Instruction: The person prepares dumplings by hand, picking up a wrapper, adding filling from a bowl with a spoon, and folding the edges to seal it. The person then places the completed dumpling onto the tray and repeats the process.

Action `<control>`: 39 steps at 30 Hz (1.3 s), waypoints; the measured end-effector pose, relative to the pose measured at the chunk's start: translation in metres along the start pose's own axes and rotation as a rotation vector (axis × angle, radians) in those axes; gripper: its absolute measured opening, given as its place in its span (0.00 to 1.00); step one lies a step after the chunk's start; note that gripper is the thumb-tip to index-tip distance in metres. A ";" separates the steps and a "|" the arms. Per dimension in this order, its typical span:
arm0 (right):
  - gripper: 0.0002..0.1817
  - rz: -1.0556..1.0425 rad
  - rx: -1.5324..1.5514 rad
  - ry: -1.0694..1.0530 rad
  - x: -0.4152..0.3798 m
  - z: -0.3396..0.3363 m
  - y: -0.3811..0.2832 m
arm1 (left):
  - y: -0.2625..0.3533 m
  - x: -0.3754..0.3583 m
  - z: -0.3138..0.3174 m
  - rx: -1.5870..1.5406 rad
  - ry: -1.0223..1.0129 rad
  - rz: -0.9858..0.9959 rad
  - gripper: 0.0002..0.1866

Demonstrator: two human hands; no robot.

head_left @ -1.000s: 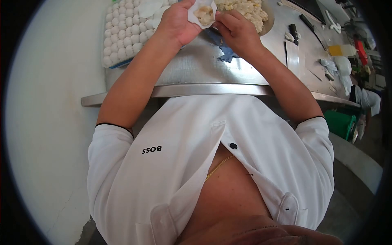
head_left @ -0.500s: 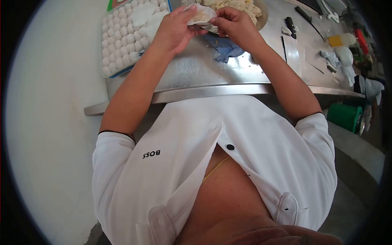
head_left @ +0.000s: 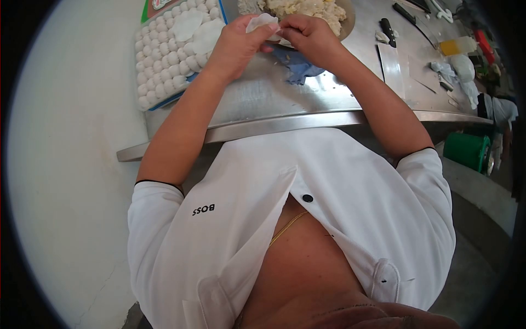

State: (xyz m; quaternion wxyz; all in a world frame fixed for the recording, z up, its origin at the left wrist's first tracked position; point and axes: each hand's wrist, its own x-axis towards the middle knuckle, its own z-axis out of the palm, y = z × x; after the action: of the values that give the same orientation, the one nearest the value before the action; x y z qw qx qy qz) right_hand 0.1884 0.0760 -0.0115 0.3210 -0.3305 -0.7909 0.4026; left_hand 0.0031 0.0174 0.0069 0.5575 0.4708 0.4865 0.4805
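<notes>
My left hand [head_left: 241, 41] is closed around a thin white dumpling wrapper [head_left: 262, 22], cupping it from the left. The wrapper is folded up, and any filling inside is hidden. At the wrapper's right edge, my right hand [head_left: 309, 35] is closed in a pinch, thumb and forefinger together. Both hands are over the near rim of a metal bowl [head_left: 349, 24] heaped with pale, lumpy filling [head_left: 309, 10]. Left of my left hand lies a tray [head_left: 164, 102] packed with rows of small white dumplings [head_left: 161, 60]. Two flat round wrappers [head_left: 187, 25] rest on top of them.
A crumpled blue cloth [head_left: 300, 67] lies on the steel table [head_left: 246, 98] below my hands. To the right are a cleaver [head_left: 389, 63], a black-handled knife [head_left: 408, 16], a yellow squeeze bottle [head_left: 457, 46] and plastic bags [head_left: 463, 71]. A green bucket [head_left: 466, 151] stands beyond the table edge.
The wrapper lay more open with pale filling showing; now it is folded up and the filling is out of sight. My right fingers stay at its edge. The view has shifted slightly.
</notes>
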 end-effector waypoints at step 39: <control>0.10 0.048 -0.175 0.015 -0.002 0.003 -0.013 | 0.000 0.001 -0.008 0.080 -0.037 -0.121 0.17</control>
State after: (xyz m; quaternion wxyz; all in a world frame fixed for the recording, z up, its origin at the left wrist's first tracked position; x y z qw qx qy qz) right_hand 0.1843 0.0676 -0.0024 0.2871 -0.3791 -0.8126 0.3368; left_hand -0.0046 0.0187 0.0061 0.5751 0.4711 0.5227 0.4173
